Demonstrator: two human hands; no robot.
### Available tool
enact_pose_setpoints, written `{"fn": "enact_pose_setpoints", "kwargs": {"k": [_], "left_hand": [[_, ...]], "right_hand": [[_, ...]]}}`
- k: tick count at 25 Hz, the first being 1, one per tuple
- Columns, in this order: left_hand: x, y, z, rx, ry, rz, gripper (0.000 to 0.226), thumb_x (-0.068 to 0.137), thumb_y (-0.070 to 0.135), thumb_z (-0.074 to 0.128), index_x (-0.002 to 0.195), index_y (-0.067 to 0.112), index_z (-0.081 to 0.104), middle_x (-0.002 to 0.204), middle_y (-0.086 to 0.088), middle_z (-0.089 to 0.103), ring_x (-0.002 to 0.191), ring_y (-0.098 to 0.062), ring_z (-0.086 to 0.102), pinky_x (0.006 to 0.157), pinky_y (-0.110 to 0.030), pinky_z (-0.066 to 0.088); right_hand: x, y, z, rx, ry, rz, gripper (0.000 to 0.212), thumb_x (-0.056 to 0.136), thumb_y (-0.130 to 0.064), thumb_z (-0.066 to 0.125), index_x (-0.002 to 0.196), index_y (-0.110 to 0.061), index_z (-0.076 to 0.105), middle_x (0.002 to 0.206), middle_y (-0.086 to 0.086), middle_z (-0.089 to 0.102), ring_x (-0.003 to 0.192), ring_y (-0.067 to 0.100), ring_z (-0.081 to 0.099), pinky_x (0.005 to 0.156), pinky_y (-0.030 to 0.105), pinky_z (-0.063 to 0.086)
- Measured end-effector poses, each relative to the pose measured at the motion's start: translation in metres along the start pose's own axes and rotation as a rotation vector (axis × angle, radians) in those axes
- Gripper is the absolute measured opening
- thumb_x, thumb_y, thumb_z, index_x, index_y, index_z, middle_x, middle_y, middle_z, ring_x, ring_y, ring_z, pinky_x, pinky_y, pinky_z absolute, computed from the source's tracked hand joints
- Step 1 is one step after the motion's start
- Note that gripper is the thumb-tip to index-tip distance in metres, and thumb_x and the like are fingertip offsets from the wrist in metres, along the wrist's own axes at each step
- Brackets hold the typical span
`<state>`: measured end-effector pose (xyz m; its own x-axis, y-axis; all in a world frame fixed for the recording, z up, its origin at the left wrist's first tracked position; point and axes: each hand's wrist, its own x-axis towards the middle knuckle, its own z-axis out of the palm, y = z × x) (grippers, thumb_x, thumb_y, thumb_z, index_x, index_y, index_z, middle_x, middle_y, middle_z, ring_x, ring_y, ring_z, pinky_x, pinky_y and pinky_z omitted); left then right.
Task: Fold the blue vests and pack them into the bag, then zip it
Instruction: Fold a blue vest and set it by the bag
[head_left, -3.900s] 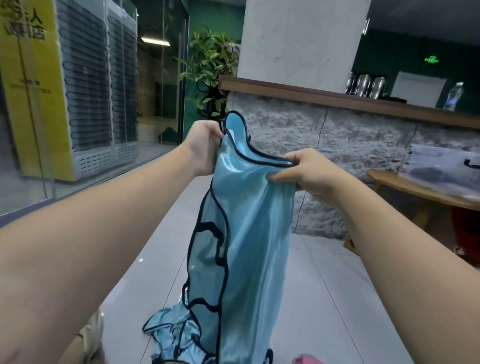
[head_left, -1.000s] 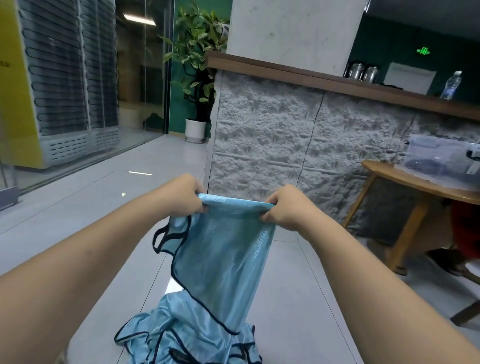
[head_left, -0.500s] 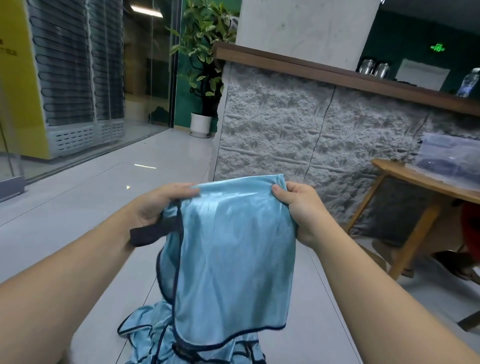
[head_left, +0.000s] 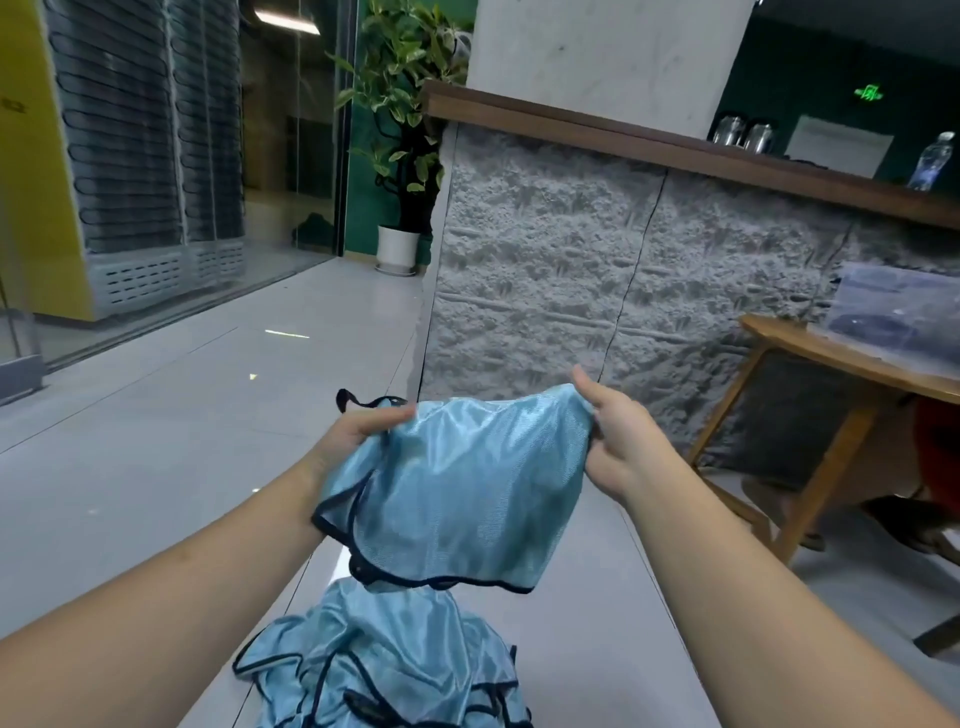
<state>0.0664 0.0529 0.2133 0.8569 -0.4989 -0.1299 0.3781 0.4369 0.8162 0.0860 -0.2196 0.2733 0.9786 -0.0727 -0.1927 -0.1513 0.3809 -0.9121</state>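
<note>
I hold a shiny light-blue vest with dark trim (head_left: 462, 483), folded into a short bundle, in the air in front of me. My left hand (head_left: 358, 436) grips its left top edge, thumb over the fabric. My right hand (head_left: 613, 441) holds the right top corner, fingers behind the cloth, thumb up. Below, a heap of more blue vests (head_left: 384, 660) lies at the bottom of the view. A clear plastic bag (head_left: 898, 312) rests on the wooden table at the right.
A wooden table (head_left: 831, 358) stands at the right against a grey stone counter (head_left: 597, 270) with a wooden top. A potted plant (head_left: 400, 156) and glass-fronted cabinets (head_left: 145, 156) stand at the left. Pale floor tiles (head_left: 156, 415) stretch ahead.
Over the last seconds the long hanging vest was folded up into a short bundle. Since half a second ago the hands have moved lower and the vest's hanging part is shorter.
</note>
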Motion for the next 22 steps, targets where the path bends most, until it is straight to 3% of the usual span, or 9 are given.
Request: {"fn": "enact_pose_setpoints", "kwargs": {"k": [3, 6, 9, 10, 12, 14, 16, 19, 22], "left_hand": [[0.000, 0.005, 0.020, 0.084, 0.098, -0.006, 0.074, 0.043, 0.008, 0.095, 0.113, -0.005, 0.075, 0.109, -0.021, 0.071, 0.086, -0.033, 0.073, 0.088, -0.043, 0.059], [-0.003, 0.015, 0.032, 0.267, 0.258, -0.121, 0.038, 0.067, 0.006, 0.080, 0.102, -0.008, 0.077, 0.094, -0.021, 0.075, 0.070, -0.032, 0.075, 0.069, -0.041, 0.063], [-0.003, 0.017, 0.031, 0.518, 0.501, -0.112, 0.030, 0.078, -0.006, 0.080, 0.106, -0.012, 0.071, 0.089, -0.025, 0.076, 0.071, -0.037, 0.076, 0.064, -0.043, 0.064], [-0.001, 0.017, 0.029, 0.581, 0.586, -0.071, 0.037, 0.073, -0.004, 0.087, 0.104, -0.011, 0.068, 0.091, -0.026, 0.076, 0.077, -0.039, 0.076, 0.071, -0.048, 0.065], [0.001, 0.016, 0.032, 0.744, 0.708, -0.003, 0.085, 0.051, 0.017, 0.104, 0.122, -0.004, 0.062, 0.106, -0.024, 0.075, 0.091, -0.041, 0.075, 0.085, -0.052, 0.062], [0.001, 0.015, 0.039, 0.951, 0.769, 0.024, 0.141, 0.052, 0.027, 0.104, 0.163, 0.014, 0.018, 0.139, -0.018, 0.062, 0.114, -0.037, 0.066, 0.092, -0.043, 0.055], [0.001, 0.016, 0.041, 1.072, 0.753, 0.158, 0.145, 0.070, 0.019, 0.096, 0.162, 0.034, -0.015, 0.158, -0.011, 0.045, 0.119, -0.031, 0.061, 0.088, -0.034, 0.049], [-0.006, 0.020, 0.040, 1.184, 0.562, 0.216, 0.107, 0.069, 0.019, 0.097, 0.157, 0.039, 0.039, 0.152, -0.002, 0.054, 0.115, -0.023, 0.062, 0.097, -0.031, 0.050], [-0.007, 0.021, 0.033, 1.369, 0.473, 0.012, 0.067, 0.063, 0.021, 0.099, 0.124, 0.022, 0.074, 0.111, -0.003, 0.075, 0.095, -0.025, 0.071, 0.087, -0.039, 0.061]], "right_hand": [[-0.012, 0.010, -0.005, -0.245, -0.245, -0.039, 0.117, 0.083, -0.002, 0.082, 0.163, -0.046, 0.009, 0.163, 0.003, 0.039, 0.111, 0.028, 0.074, 0.100, 0.052, 0.057], [-0.021, 0.011, -0.004, -0.475, -0.245, -0.078, 0.107, 0.080, 0.025, 0.068, 0.157, -0.042, 0.038, 0.150, 0.001, 0.045, 0.101, 0.033, 0.076, 0.090, 0.048, 0.062], [-0.019, 0.005, -0.004, -0.778, -0.170, -0.152, 0.055, 0.088, 0.019, 0.065, 0.132, -0.014, 0.070, 0.127, 0.013, 0.068, 0.095, 0.032, 0.076, 0.088, 0.045, 0.063], [-0.017, 0.005, -0.004, -0.894, -0.171, -0.163, 0.043, 0.090, 0.014, 0.065, 0.125, -0.010, 0.072, 0.125, 0.013, 0.069, 0.097, 0.032, 0.075, 0.092, 0.046, 0.062], [-0.019, 0.008, 0.000, -1.070, -0.200, -0.173, 0.036, 0.094, 0.007, 0.064, 0.126, -0.007, 0.071, 0.128, 0.010, 0.067, 0.102, 0.033, 0.074, 0.098, 0.047, 0.059], [-0.018, 0.010, 0.002, -1.139, -0.209, -0.177, 0.035, 0.094, 0.000, 0.066, 0.128, -0.008, 0.070, 0.131, 0.009, 0.067, 0.105, 0.031, 0.073, 0.101, 0.045, 0.057], [-0.020, 0.011, 0.003, -1.113, -0.231, -0.170, 0.025, 0.087, -0.010, 0.077, 0.112, -0.010, 0.075, 0.117, 0.016, 0.075, 0.099, 0.033, 0.076, 0.096, 0.048, 0.060], [-0.013, 0.010, 0.000, -1.259, -0.234, -0.189, 0.062, 0.057, -0.035, 0.094, 0.112, -0.010, 0.077, 0.106, 0.011, 0.078, 0.097, 0.030, 0.076, 0.091, 0.046, 0.062], [-0.012, 0.011, 0.003, -1.508, -0.222, -0.254, 0.023, 0.071, -0.018, 0.092, 0.091, -0.014, 0.081, 0.087, 0.006, 0.078, 0.082, 0.021, 0.073, 0.075, 0.034, 0.062]]}}
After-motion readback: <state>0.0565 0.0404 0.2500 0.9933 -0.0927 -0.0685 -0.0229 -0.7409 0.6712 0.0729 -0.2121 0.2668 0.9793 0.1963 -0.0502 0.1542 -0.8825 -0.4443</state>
